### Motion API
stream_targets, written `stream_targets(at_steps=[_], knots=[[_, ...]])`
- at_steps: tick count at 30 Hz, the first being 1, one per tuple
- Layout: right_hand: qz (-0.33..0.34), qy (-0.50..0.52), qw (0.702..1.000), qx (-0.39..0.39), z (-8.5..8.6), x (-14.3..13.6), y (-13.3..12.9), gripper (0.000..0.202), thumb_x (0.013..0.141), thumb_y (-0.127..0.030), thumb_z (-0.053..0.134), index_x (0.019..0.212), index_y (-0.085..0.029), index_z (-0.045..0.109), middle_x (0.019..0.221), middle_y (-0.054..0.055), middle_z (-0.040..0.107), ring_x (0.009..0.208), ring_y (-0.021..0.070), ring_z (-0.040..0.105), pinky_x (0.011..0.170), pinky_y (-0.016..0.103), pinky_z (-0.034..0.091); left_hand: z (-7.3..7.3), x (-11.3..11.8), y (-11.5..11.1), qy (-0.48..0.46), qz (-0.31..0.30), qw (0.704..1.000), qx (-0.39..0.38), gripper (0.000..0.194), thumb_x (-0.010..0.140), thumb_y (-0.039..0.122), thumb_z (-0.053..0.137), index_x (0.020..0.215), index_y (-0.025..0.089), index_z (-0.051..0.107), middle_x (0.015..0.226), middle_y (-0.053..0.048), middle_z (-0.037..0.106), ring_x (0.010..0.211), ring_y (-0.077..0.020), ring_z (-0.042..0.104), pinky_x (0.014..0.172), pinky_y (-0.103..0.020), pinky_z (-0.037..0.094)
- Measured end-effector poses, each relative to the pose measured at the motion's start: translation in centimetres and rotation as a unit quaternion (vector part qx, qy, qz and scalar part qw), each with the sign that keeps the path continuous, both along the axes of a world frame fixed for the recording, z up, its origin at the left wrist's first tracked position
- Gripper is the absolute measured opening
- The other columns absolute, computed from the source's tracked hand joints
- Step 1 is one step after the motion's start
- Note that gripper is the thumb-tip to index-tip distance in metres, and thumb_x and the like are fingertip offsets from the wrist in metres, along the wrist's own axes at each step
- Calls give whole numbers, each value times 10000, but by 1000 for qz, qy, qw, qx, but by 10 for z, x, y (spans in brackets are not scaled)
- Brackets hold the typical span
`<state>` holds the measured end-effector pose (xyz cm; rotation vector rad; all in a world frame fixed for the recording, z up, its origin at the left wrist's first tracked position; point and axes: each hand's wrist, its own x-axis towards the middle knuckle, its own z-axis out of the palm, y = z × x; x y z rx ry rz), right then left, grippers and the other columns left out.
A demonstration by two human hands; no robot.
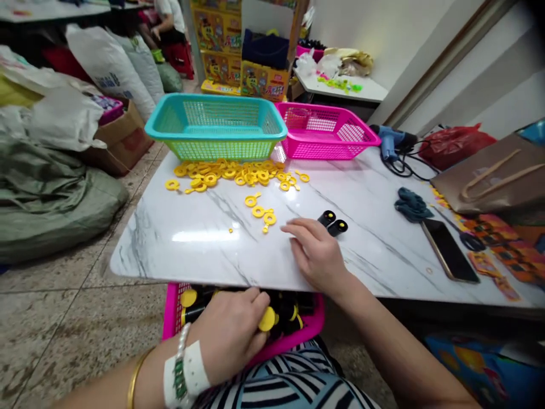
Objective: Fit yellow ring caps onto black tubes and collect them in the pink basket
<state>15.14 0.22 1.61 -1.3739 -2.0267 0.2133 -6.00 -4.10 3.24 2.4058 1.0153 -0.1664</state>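
My left hand (234,329) is over a pink basket (317,329) on my lap, its fingers closed around a black tube with a yellow cap (267,319). Black pieces with yellow ends fill that basket. On the marble-patterned table (204,250), my right hand (315,253) rests with fingers apart and nothing visible in them. Just beyond it lie two black cylinders (338,228) with yellow centres. A few yellow rings with tabs (258,212) are left of its fingertips, and a pile of them (230,171) spreads farther back.
A teal basket (215,136) and a pink basket (327,150) stand at the table's back. To the right are a blue heat gun (388,142), dark cloth (411,204), phone (450,251), scissors (472,241) and paper bag (498,176). Sacks (55,199) lie left; a person (170,23) sits behind.
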Motion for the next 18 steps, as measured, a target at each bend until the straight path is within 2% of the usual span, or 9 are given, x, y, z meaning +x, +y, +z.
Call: stream_targets(at_steps=[2,4,6,8,12,15,18], knots=[[39,-102,994,15,-2,-8,19,325,929,-153,497,1226,-163,628,1287,135,617,1174,276,546,1020,439,452,3,-6,0,-28,8,999,-26,218,815,373,632,949,207,589,905,-47,668,794,-250,649,653,-334,487],[74,-180,981,3,-7,-9,23,389,920,-281,575,1270,-112,602,1344,167,582,1188,322,532,1003,471,467,5,-8,6,-94,28,994,-37,294,827,465,633,979,216,600,872,-31,675,773,-213,644,644,-292,476],[76,-216,973,3,-15,-5,9,468,905,-353,605,1296,-97,580,1393,178,538,1200,341,513,984,482,478,6,-4,18,-167,53,984,-23,274,874,449,583,1017,217,604,815,-13,667,712,-171,624,633,-264,461],[39,-228,973,1,-21,3,-15,429,933,-279,560,1330,-115,551,1392,171,530,1185,318,515,970,461,484,5,8,38,-222,67,973,3,236,908,387,542,1046,206,606,749,4,643,651,-144,594,636,-258,453],[-35,-261,964,-41,-20,26,-53,459,938,-117,477,1394,-166,483,1122,155,625,968,274,566,800,406,529,-5,59,90,-259,61,963,36,299,871,303,594,1137,166,591,810,-5,647,673,-137,588,705,-275,472],[-34,-275,958,-68,-13,34,-54,391,935,-125,476,1317,-180,539,984,115,600,843,243,556,682,344,507,-17,109,129,-237,60,968,57,519,783,299,698,1254,142,548,916,-27,653,715,-146,594,769,-296,488],[-30,-271,957,-98,-7,35,-45,198,946,-177,491,1084,-192,632,870,63,556,735,197,544,594,288,448,-26,147,156,-228,46,971,59,613,719,335,756,1283,181,571,920,-26,641,750,-159,602,792,-301,491]])
